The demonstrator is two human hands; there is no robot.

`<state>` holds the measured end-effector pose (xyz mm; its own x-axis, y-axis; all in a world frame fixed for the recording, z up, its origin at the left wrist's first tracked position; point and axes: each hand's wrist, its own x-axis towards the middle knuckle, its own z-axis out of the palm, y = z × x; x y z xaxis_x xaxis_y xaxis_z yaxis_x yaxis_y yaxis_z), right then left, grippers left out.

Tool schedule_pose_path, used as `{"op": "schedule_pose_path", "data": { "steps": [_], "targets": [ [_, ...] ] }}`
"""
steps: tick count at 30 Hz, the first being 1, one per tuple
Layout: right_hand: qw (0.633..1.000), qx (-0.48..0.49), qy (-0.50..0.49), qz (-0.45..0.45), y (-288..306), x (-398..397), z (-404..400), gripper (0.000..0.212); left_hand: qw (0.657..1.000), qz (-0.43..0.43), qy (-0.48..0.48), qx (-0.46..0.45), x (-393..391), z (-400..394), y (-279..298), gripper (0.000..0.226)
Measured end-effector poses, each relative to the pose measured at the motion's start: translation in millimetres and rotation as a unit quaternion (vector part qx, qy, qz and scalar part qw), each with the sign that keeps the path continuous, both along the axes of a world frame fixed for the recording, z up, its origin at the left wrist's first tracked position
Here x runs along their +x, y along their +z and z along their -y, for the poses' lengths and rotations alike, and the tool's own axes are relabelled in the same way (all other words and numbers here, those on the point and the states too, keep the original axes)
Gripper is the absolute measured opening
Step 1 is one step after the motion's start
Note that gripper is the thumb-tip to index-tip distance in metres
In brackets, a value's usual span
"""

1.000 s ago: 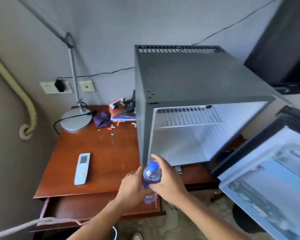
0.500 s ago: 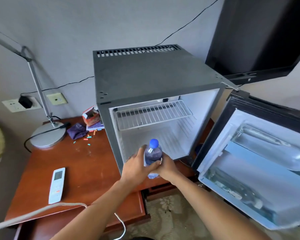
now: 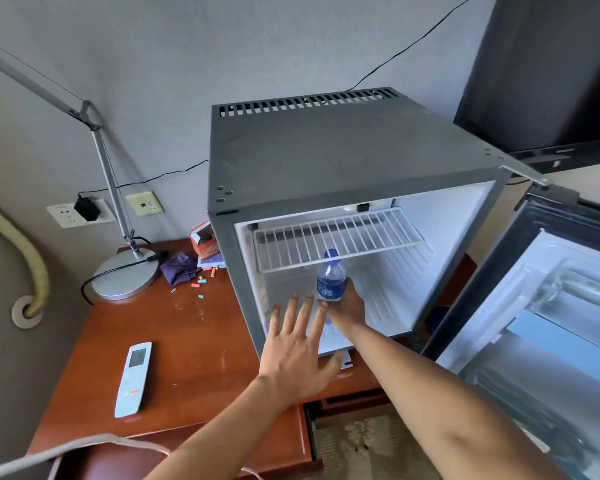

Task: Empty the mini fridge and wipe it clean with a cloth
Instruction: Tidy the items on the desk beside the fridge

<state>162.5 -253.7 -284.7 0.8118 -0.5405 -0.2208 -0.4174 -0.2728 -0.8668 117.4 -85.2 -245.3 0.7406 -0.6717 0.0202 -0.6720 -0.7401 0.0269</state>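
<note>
Item: small water bottle (image 3: 330,284), blue cap, upright inside mini fridge (image 3: 343,161) under wire shelf (image 3: 336,237). My right hand (image 3: 347,304) wrapped its lower body; left hand (image 3: 297,355) splayed, empty. I judged it light, rigid, slick; grip mid-label.

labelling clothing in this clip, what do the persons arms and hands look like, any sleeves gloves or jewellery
Both forearms are bare right up to the bottom edge of the picture, so no sleeve shows. The left hand wears no glove, and no ring, watch or band shows on it or its wrist. The right hand is also ungloved, with a bare wrist; its fingers are partly hidden, so a ring there cannot be ruled out.
</note>
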Motion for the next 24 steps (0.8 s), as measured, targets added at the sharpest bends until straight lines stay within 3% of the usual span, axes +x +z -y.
{"op": "schedule_pose_path", "data": {
  "steps": [8,10,12,14,18,22,24],
  "targets": [
    [0.998,0.028,0.042,-0.022,-31.4,12.9,15.3,0.062,0.999,-0.005,-0.008,0.043,-5.1,2.3,-8.2,0.094],
    [0.998,0.011,0.035,-0.049,-40.7,-0.7,22.6,0.082,0.999,-0.004,-0.007,0.039,-9.9,5.0,-4.7,0.095],
    [0.997,-0.015,0.035,-0.072,-7.5,-38.9,15.1,0.102,0.999,-0.002,-0.008,0.044,-16.1,8.0,-0.4,0.095],
    [0.996,-0.037,0.047,-0.060,26.3,-77.7,13.2,0.093,0.999,-0.001,-0.007,0.045,-23.4,12.8,3.7,0.095],
    [0.966,-0.220,0.130,-0.045,73.9,-145.0,32.0,0.075,1.000,-0.003,0.009,0.020,-41.9,24.6,16.6,0.094],
    [0.890,-0.423,0.164,0.029,131.2,-203.4,56.1,0.070,0.999,0.021,0.024,-0.012,-75.2,47.7,43.7,0.098],
    [0.859,-0.478,0.174,0.067,161.3,-225.9,68.5,0.070,0.998,0.032,0.032,-0.041,-92.4,59.5,57.8,0.101]
  ]
}}
